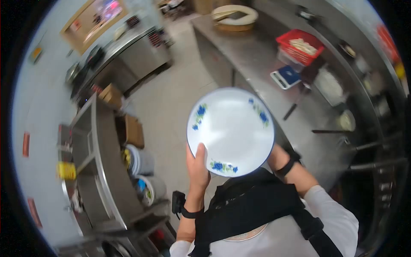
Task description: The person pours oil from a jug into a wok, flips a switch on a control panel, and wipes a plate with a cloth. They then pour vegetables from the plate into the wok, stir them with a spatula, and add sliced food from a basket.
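A round white plate [231, 132] with a blue rim and blue flower sprays is held in front of my body, its top face toward me. My left hand [198, 165] grips its lower left edge, the thumb over the rim and the fingers underneath. At the plate's lower right edge is my right hand [278, 158]; its fingers are hidden behind the plate, so their grip does not show.
On the steel counter [252, 55] to the right are a red basket [306, 38] of pale food, a blue-and-white scale [286, 77] and a round wooden tub [235, 19]. Steel shelving [105, 171], cardboard boxes [134, 130] and white buckets [156, 188] line the left side.
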The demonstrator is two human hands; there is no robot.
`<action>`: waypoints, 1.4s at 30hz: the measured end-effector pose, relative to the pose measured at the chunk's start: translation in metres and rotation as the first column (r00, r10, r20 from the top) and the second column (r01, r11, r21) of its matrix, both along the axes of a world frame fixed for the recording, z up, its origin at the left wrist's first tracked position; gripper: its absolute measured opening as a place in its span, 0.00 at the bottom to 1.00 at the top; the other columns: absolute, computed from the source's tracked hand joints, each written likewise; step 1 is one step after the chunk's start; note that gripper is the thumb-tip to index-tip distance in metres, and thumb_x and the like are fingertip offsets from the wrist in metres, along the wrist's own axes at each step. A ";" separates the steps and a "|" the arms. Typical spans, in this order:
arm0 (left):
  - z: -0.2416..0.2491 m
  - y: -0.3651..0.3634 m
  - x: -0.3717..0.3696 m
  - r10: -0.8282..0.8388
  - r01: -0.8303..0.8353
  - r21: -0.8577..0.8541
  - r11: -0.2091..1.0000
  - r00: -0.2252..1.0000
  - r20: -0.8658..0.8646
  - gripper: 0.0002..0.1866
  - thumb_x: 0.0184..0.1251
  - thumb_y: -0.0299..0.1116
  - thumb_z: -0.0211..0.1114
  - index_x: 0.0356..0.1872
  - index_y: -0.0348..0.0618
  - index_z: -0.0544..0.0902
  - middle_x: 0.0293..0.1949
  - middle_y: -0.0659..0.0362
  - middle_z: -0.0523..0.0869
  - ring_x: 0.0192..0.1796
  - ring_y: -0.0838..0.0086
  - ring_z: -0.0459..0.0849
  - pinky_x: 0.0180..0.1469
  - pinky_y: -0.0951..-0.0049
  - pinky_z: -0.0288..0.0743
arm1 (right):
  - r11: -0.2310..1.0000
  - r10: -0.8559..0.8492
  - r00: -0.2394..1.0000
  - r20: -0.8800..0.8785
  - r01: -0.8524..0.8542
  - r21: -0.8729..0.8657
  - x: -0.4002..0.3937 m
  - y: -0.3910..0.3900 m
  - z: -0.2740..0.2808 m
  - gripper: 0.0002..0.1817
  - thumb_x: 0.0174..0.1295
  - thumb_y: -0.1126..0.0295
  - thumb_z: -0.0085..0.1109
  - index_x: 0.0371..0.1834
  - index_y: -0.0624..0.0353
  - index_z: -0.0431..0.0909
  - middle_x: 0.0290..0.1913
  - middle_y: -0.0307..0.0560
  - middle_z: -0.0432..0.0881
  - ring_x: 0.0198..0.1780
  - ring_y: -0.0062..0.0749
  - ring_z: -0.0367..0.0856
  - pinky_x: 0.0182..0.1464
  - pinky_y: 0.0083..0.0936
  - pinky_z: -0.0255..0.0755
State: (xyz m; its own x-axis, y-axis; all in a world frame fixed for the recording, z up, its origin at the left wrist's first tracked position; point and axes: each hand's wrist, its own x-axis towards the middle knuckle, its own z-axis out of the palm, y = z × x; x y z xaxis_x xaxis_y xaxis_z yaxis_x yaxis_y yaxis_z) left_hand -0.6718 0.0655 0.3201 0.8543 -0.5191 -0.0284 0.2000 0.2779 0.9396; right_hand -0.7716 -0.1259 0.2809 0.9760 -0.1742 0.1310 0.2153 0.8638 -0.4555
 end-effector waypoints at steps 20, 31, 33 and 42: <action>-0.040 -0.196 0.071 -0.365 0.239 0.491 0.838 0.914 0.178 0.17 0.65 0.29 0.49 0.53 0.32 0.66 0.45 0.53 0.75 0.45 0.73 0.73 0.47 0.75 0.67 | 0.577 -0.782 0.370 -0.501 0.129 -0.807 -0.151 -0.284 -0.095 0.23 0.66 0.55 0.35 0.48 0.63 0.70 0.39 0.49 0.78 0.39 0.33 0.77 0.41 0.30 0.71; -0.003 -0.392 0.051 -0.750 0.740 0.313 0.595 0.651 -0.113 0.17 0.70 0.43 0.43 0.48 0.38 0.67 0.35 0.56 0.73 0.38 0.77 0.74 0.31 0.78 0.71 | 0.739 -0.674 0.472 -0.569 0.421 -0.526 -0.096 -0.297 0.027 0.15 0.58 0.68 0.47 0.45 0.66 0.70 0.29 0.42 0.78 0.28 0.23 0.78 0.25 0.21 0.75; 0.003 -0.423 0.051 -0.823 0.839 -0.041 0.542 0.520 -0.230 0.21 0.69 0.49 0.42 0.49 0.42 0.67 0.36 0.58 0.73 0.36 0.76 0.75 0.25 0.79 0.70 | 0.656 -0.753 0.434 -0.495 0.549 -0.518 -0.107 -0.328 0.039 0.15 0.57 0.69 0.47 0.44 0.67 0.69 0.29 0.45 0.78 0.25 0.25 0.79 0.21 0.21 0.75; -0.064 -0.511 0.146 -0.807 0.909 0.169 0.380 0.416 -0.419 0.12 0.66 0.36 0.51 0.48 0.45 0.70 0.37 0.60 0.76 0.35 0.78 0.75 0.30 0.79 0.69 | 0.289 -0.933 0.088 -0.349 0.761 -0.581 -0.080 -0.530 0.088 0.16 0.60 0.72 0.41 0.45 0.76 0.63 0.35 0.56 0.77 0.29 0.31 0.78 0.29 0.20 0.74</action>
